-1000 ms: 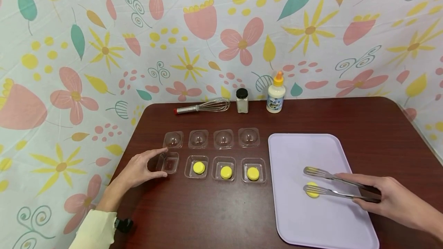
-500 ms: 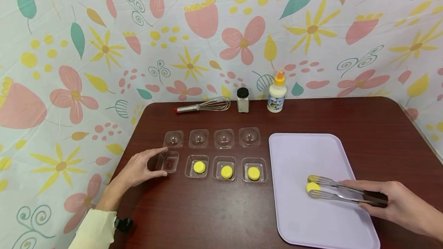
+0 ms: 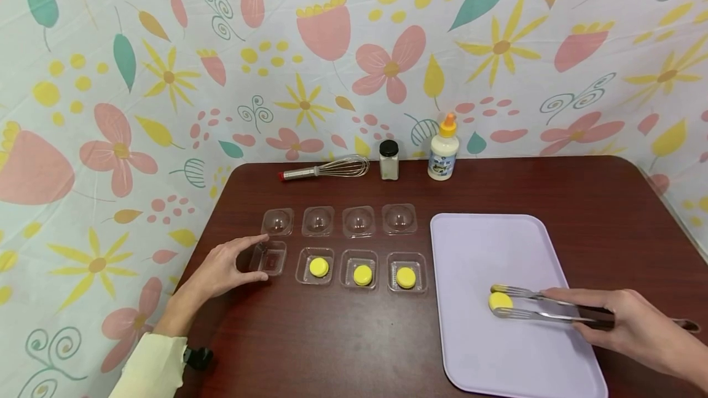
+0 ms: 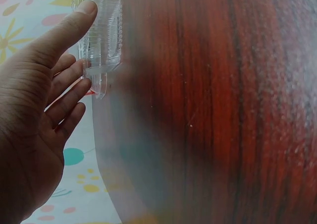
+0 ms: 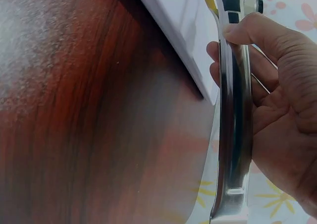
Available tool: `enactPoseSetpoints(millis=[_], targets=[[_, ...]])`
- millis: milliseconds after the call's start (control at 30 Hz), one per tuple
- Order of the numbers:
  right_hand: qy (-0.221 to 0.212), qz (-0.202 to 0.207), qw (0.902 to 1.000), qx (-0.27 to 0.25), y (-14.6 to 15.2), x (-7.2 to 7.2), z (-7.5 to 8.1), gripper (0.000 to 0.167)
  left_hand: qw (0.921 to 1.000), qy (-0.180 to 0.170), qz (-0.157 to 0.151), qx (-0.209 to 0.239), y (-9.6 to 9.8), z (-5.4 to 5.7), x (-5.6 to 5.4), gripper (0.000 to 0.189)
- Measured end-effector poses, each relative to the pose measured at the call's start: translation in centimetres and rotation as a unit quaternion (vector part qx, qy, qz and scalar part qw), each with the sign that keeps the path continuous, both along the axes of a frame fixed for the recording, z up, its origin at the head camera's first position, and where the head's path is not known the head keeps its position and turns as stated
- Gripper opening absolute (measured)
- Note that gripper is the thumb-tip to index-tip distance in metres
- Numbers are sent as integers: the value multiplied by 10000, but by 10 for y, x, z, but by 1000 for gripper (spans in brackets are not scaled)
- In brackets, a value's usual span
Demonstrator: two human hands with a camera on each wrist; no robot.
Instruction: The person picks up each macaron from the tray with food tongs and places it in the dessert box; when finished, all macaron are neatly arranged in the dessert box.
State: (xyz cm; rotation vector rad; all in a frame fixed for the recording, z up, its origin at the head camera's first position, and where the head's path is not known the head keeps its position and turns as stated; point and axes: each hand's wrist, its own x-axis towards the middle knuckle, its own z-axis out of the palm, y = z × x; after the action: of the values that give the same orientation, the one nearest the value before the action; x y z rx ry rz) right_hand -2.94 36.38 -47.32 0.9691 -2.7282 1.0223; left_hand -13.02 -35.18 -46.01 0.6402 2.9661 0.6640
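Note:
My left hand (image 3: 224, 268) spans a clear plastic container (image 3: 271, 258) at the left end of the near row, thumb at its near edge and index finger at its far edge. That container holds nothing. In the left wrist view my thumb overlaps its ribbed wall (image 4: 113, 33). My right hand (image 3: 636, 324) grips metal tongs (image 3: 547, 316) over the lilac tray (image 3: 487, 238). The slotted tong heads lie on either side of a yellow macaron (image 3: 500, 301), the near one partly covering it. In the right wrist view, thumb and fingers close on the tongs' handle (image 5: 235, 85).
Three more containers hold a yellow macaron (image 3: 319, 267) each. Several clear domed lids (image 3: 359, 221) form a row behind them. At the table's back lie a whisk (image 3: 332, 168), a black-capped jar (image 3: 389, 161) and a white bottle (image 3: 443, 155) with an orange nozzle. Patterned cloth hangs behind.
The tongs have shifted slightly toward me and to the right, and their heads have drawn closer together around the macaron. My left hand has stayed at the container.

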Motion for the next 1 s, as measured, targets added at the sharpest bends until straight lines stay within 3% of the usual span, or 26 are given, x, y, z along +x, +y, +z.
enactPoseSetpoints(millis=[500, 700, 1000], targets=[[272, -138, 9995, -104, -14, -19, 29, 79, 10000, -6, 20, 79, 3, 0, 0, 82], [151, -420, 9988, -222, -33, -29, 46, 74, 9997, -136, 97, 201, 4, -1, 0, 82], [138, -336, 9985, -398, -70, -46, 68, 67, 9987, -227, -16, 463, 3, -4, -3, 80]])
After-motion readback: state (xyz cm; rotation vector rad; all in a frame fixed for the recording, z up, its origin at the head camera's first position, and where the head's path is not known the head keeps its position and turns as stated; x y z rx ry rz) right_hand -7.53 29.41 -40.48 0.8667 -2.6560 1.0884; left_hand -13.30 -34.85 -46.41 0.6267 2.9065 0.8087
